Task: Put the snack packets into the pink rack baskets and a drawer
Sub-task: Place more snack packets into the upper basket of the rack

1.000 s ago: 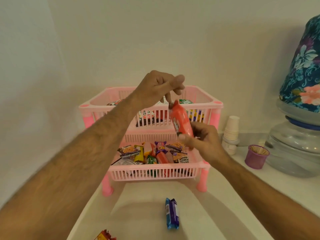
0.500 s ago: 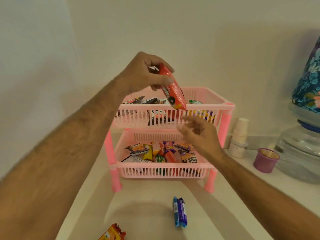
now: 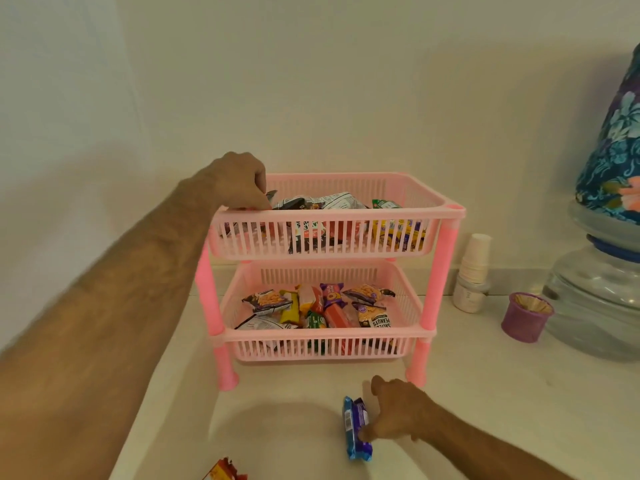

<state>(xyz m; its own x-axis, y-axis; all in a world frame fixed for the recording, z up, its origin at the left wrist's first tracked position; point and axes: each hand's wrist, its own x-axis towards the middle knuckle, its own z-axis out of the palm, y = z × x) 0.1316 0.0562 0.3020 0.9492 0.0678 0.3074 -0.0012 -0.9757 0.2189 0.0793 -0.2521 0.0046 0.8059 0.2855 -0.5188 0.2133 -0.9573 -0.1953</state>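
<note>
White counter (image 3: 485, 410) — right hand (image 3: 398, 410) gripping blue packet (image 3: 356, 429), left hand (image 3: 239, 183) curled in top basket (image 3: 346, 233), grip unclear.

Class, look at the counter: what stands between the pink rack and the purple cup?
In the head view, a stack of white paper cups on a white jar stands between the pink rack and the purple cup.
</note>
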